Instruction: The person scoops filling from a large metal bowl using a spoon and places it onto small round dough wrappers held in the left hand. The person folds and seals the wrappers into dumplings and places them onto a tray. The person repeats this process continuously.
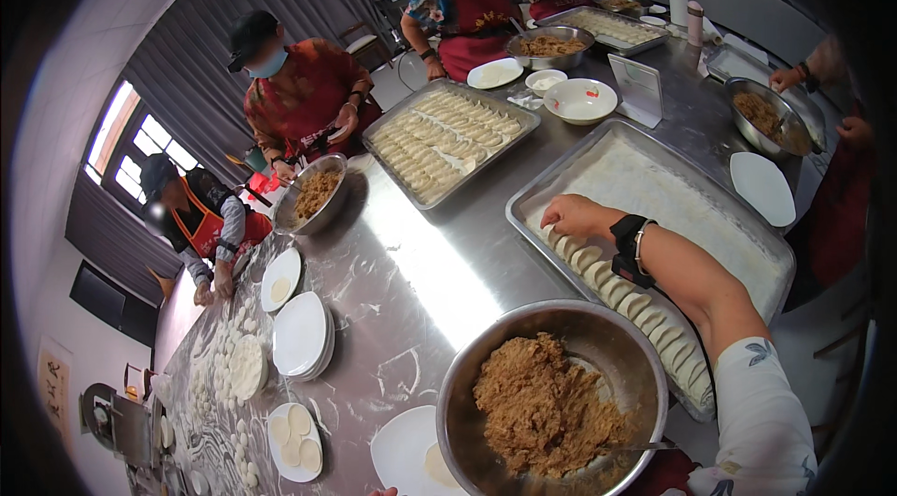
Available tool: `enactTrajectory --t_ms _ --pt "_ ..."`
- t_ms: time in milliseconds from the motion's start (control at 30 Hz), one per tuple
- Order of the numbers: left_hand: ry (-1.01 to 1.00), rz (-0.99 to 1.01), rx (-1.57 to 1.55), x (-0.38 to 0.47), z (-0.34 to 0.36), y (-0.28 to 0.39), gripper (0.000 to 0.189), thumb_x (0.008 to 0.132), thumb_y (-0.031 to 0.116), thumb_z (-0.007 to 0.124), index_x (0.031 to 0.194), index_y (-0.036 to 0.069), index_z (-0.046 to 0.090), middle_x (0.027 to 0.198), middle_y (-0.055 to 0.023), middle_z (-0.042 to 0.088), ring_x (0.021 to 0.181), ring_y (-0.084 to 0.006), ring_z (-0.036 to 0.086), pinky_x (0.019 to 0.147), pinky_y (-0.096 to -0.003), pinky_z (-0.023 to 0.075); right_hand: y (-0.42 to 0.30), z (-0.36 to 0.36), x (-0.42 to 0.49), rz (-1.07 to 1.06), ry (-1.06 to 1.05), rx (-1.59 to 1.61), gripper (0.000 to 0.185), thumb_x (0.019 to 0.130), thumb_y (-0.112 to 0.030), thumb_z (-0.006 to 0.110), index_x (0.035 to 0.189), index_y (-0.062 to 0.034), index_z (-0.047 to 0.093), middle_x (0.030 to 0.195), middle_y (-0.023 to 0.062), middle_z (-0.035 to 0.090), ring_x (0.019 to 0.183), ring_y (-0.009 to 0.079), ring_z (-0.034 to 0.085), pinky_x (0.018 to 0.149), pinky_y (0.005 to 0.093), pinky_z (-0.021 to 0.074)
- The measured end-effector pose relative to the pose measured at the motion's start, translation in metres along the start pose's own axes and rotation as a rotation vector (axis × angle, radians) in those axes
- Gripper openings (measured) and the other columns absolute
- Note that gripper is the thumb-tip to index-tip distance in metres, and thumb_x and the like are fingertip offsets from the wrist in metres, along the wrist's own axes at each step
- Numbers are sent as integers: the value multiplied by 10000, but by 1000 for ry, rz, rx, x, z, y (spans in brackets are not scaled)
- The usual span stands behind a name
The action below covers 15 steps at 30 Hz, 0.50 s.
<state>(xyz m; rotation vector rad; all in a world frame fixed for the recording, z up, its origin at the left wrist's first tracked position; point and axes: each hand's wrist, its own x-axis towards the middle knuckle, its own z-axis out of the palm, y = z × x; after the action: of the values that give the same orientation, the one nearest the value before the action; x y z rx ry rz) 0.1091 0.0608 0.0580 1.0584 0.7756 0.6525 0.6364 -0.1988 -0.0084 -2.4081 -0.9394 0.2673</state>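
My right hand reaches over a floured metal tray, its fingers bunched on a dumpling at the far end of a row. That row of pleated dumplings runs along the tray's near left side, partly under my forearm. Only a fingertip of my left hand shows at the bottom edge; what it holds is hidden. Close in front of me stands a steel bowl of brown minced filling, with a metal utensil handle over its rim. Beside it, a white plate carries a round dough wrapper.
A tray full of dumplings lies across the steel table. On the left are stacked plates, a plate of wrappers and floured dough pieces. Several people in aprons surround the table with filling bowls.
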Motion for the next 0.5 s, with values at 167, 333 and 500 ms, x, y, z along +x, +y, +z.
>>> enactTrajectory --t_ms 167,333,500 --pt "-63 29 -7 -1 0 9 324 977 308 538 1163 42 541 1107 -121 608 945 -240 603 826 -393 511 -17 -13 -16 -10 211 1 309 774 -90 614 1072 -45 681 1053 163 673 977 323 637 851 383 502" --pt "-62 148 73 12 -1 16 313 961 225 540 1175 -4 548 1078 -152 629 934 -250 623 837 -374 514 -57 -74 -89 -16 422 280 255 821 -85 609 1061 -11 659 1022 153 661 952 268 631 831 349 496" --pt "-234 265 477 45 -9 3 268 896 106 619 1124 -32 594 1009 -106 663 891 -170 630 807 -285 500 -118 -87 -249 -255 159 -131 289 678 8 678 961 -11 623 948 147 610 909 330 589 822 395 471"
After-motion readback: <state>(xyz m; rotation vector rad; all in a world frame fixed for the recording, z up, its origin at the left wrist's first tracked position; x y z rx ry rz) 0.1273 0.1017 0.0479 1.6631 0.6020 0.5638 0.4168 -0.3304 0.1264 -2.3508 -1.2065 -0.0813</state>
